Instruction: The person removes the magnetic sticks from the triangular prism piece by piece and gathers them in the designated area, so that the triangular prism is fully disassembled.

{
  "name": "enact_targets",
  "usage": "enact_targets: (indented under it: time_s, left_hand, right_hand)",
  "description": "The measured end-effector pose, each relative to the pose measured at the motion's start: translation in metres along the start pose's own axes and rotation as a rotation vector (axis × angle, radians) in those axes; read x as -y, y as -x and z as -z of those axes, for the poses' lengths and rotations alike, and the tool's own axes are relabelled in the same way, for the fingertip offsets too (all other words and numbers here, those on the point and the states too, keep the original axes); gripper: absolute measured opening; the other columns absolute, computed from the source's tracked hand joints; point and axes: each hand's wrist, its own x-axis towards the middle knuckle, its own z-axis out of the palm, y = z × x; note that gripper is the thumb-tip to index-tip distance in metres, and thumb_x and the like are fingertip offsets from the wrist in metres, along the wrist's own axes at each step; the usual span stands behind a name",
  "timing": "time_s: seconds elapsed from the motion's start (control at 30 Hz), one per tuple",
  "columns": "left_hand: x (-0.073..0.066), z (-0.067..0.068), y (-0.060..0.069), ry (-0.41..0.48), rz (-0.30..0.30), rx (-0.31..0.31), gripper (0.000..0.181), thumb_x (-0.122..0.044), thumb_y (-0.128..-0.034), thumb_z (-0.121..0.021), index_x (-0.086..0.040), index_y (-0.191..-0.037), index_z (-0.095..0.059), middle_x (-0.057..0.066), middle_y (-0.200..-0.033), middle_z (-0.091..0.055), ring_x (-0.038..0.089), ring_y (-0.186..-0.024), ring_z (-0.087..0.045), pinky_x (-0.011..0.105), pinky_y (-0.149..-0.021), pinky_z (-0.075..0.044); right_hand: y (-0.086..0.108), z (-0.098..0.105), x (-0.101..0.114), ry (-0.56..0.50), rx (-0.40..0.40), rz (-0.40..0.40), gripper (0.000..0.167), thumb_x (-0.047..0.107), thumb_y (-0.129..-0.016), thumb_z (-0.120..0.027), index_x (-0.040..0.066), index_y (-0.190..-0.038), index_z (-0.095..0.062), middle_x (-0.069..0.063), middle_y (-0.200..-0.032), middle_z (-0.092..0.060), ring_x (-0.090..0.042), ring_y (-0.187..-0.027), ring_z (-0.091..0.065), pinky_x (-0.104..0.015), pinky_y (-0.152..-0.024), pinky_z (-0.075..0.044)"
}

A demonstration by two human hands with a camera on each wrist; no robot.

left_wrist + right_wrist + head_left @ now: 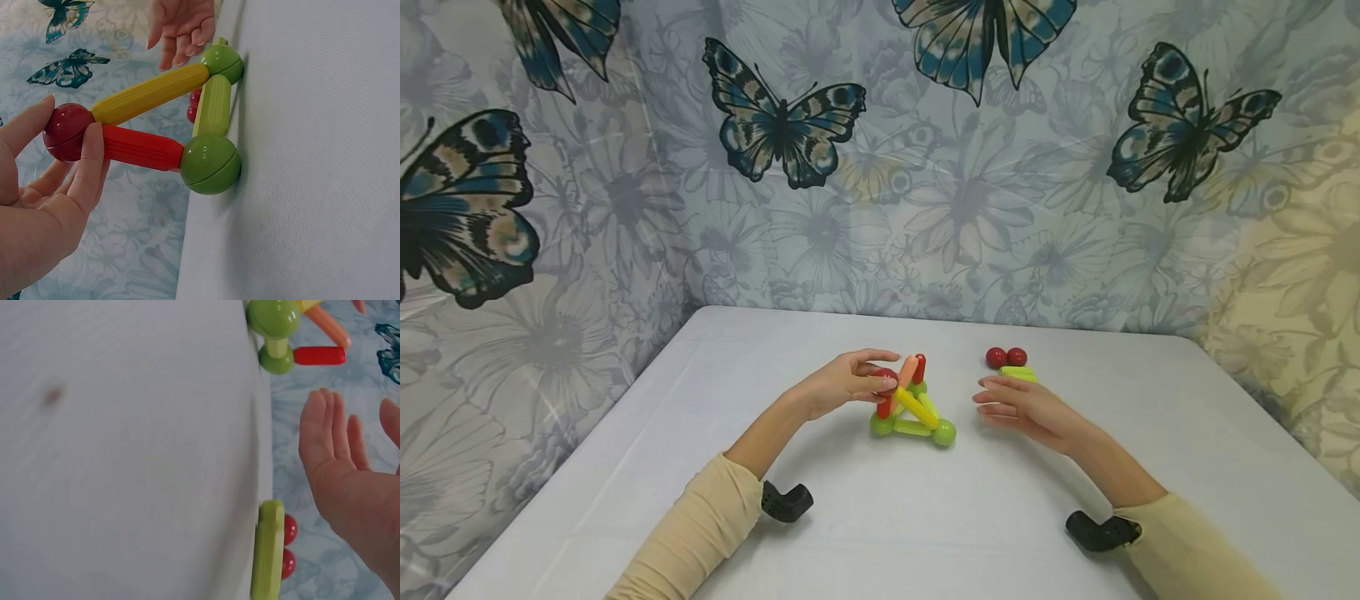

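A magnetic-looking ball-and-rod frame stands on the table, with green balls [943, 432] at its base joined by lime rods [913, 427]. My left hand [846, 385] pinches the red ball [67, 128] at its top between thumb and fingers. From that ball a red rod [140, 148] runs down to one green ball and a yellow rod [153, 95] slopes to another. An orange rod [907, 371] leans behind, and a second red rod [320, 355] rises from the back green ball. Right of the frame, my right hand [1026, 412] hovers with straight fingers, holding nothing.
Two loose red balls [1006, 357] lie beyond the right hand. Close to them are lime rods [1018, 372], partly covered by that hand in the head view. A white table [880, 533] reaches back to a butterfly-patterned cloth [880, 250]. Each wrist wears a black device [787, 503].
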Motion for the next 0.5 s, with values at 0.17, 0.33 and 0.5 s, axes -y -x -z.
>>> enact_targets:
  time_s: [0.17,0.33,0.5]
  left_hand:
    - [0.001,0.001,-0.001,-0.008,0.001,-0.001,0.049,-0.011,-0.0922,-0.064,-0.009,-0.138,-0.048,0.015,-0.118,-0.058,0.024,-0.102,-0.061,0.035,-0.09,-0.05]
    - [0.002,0.001,-0.002,-0.015,0.004,-0.006,0.049,-0.011,-0.0921,-0.064,-0.01,-0.138,-0.048,0.014,-0.118,-0.058,0.024,-0.102,-0.061,0.035,-0.09,-0.05]
    - [0.002,0.0,-0.002,-0.012,0.005,-0.006,0.048,-0.011,-0.0925,-0.064,-0.01,-0.138,-0.048,0.014,-0.118,-0.058,0.024,-0.102,-0.061,0.035,-0.09,-0.05]
  right_hand:
    - [-0.014,-0.009,0.002,-0.042,0.025,0.051,0.055,0.02,-0.101,-0.05,-0.011,-0.14,-0.026,-0.011,-0.114,-0.061,-0.033,-0.116,-0.055,-0.035,-0.094,-0.047]
    - [-0.029,-0.018,0.006,-0.069,0.011,0.051,0.057,0.021,-0.1,-0.051,-0.009,-0.142,-0.025,-0.015,-0.121,-0.058,-0.036,-0.123,-0.048,-0.036,-0.096,-0.045]
    - [-0.044,-0.024,0.008,-0.095,-0.004,0.03,0.061,0.022,-0.1,-0.05,-0.006,-0.146,-0.021,-0.027,-0.14,-0.039,-0.04,-0.13,-0.039,-0.035,-0.097,-0.045]
